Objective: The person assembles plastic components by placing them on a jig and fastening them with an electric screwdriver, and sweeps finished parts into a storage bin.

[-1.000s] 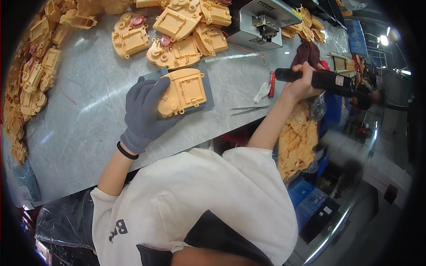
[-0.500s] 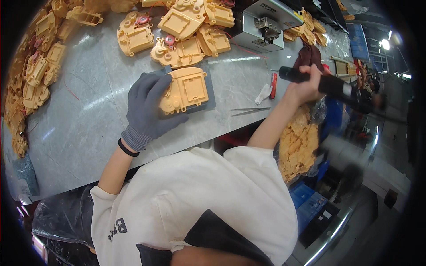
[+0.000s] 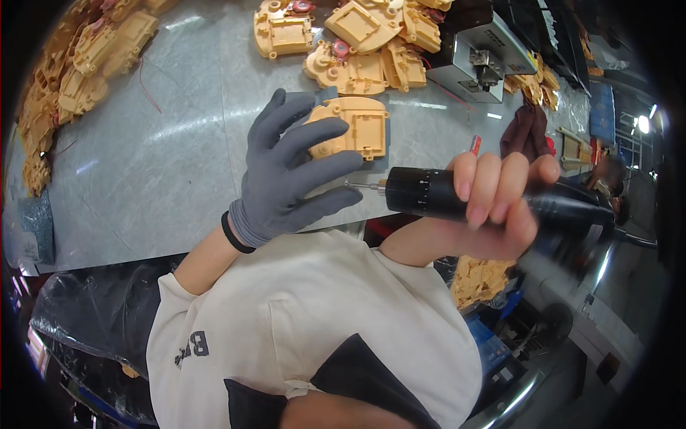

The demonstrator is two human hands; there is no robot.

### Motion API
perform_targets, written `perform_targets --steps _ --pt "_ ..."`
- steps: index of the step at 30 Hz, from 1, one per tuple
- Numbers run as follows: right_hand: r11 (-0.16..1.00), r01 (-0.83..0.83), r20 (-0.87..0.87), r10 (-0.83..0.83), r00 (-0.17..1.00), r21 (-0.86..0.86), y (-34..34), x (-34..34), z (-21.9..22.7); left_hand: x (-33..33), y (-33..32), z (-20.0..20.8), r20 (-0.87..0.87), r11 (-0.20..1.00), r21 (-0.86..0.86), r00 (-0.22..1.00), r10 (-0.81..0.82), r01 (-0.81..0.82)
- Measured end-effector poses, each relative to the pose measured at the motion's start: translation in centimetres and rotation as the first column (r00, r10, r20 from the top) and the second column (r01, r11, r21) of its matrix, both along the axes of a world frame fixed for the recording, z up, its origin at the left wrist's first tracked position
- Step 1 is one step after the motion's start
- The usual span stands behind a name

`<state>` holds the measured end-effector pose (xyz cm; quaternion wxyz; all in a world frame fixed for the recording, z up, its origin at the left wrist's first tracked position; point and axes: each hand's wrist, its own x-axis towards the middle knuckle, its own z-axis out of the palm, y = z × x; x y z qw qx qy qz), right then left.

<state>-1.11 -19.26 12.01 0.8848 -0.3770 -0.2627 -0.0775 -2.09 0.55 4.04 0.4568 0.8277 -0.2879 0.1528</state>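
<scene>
My left hand (image 3: 291, 171), in a grey glove, is spread with its fingers apart over the left side of a yellow-orange plastic housing (image 3: 366, 127). The housing lies on a grey block (image 3: 386, 143) and has a rectangular recess. My bare right hand (image 3: 496, 200) is wrapped round a black electric screwdriver (image 3: 421, 191), held level with its thin bit pointing left. The bit's tip is beside the gloved fingers, just nearer than the housing; whether they touch is unclear. A cord trails from the screwdriver's right end.
Similar housings (image 3: 357, 28), some with red round parts and wires, are heaped behind the block. Another heap (image 3: 78, 89) lines the left. A metal box-shaped machine (image 3: 468, 64) stands at the back right, with a dark red cloth (image 3: 526, 130) nearer. A bag of yellow pieces (image 3: 480, 280) is below right.
My right hand has brought the screwdriver left and nearer, its bit now at the left hand. The gloved fingers have spread and shifted off part of the housing. The view has shifted left.
</scene>
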Motion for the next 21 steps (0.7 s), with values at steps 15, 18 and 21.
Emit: perform_targets --steps 15,18,21 --pt "0.997 -0.045 0.006 0.045 0.999 -0.065 1.3 0.2 0.0 -0.9 0.6 -0.6 0.015 0.998 -0.043 0.998 0.054 -0.054" --pt "0.989 -0.072 -0.015 0.071 0.997 -0.133 1.2 0.5 -0.1 -1.0 0.6 -0.5 0.020 0.998 -0.035 0.998 0.059 -0.058" --pt "0.982 -0.088 -0.001 0.089 0.996 -0.166 1.4 0.6 -0.2 -0.9 0.6 -0.4 0.017 0.999 -0.015 0.999 0.049 -0.049"
